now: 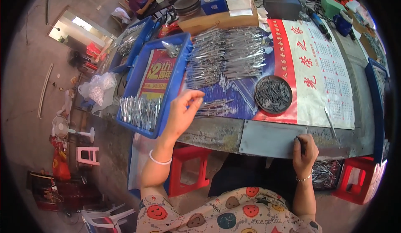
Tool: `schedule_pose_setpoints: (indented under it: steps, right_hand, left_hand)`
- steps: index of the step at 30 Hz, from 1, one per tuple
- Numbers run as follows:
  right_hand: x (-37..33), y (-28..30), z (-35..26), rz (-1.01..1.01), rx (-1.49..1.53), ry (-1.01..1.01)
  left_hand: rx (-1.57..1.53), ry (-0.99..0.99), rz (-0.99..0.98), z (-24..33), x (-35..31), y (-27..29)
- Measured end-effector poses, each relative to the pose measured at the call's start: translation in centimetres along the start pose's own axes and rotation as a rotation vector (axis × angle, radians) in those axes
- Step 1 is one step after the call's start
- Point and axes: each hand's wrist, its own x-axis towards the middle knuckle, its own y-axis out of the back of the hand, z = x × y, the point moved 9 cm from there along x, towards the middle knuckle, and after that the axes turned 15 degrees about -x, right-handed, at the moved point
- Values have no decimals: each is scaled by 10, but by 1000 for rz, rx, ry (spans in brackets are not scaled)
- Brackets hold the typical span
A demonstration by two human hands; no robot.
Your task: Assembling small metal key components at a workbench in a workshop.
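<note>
Left grip (183, 111), nearly pinched, hovered beside the blue tray's (176, 76) right edge, near slim metal rods (215, 107); across open room, the right grip (305, 151) curled at the table's (215, 136) front edge. I couldn't tell what either held.

Brownish floor (25, 103), pink stool (79, 156), bright opening (82, 24)

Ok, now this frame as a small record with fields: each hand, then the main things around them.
Left hand: thumb and fingers close together, near a small pile of thin silvery metal rods; any grip unclear
Right hand: curled by a flat grey rectangular plate; contents unclear
Container: round dark bowl of thin dark-grey rods
Tray: blue rectangular plastic tray, silvery bundle at its near end
</note>
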Motion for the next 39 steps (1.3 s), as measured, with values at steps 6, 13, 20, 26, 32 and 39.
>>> schedule_pose_setpoints:
  steps: [6,13,20,26,32,39]
  right_hand:
    - [-2,-2,-1,-15,-10,-8]
    - [-5,0,-1,-9,-29,-27]
    - [-3,1,-2,19,-48,-3]
    - [-1,4,-7,23,-76,15]
    - [7,-5,-5,-114,48,-100]
    - [71,-23,-37,-244,-117,164]
  left_hand:
    - [142,-65,-59,-18,-11,-20]
    - [101,97,-233,-63,21,-48]
    - [120,231,-419,-79,33,-55]
    - [29,194,-273,-75,31,-43]
    - [-121,-11,12,-65,21,-16]
    - [-596,1,174,-10,-67,-26]
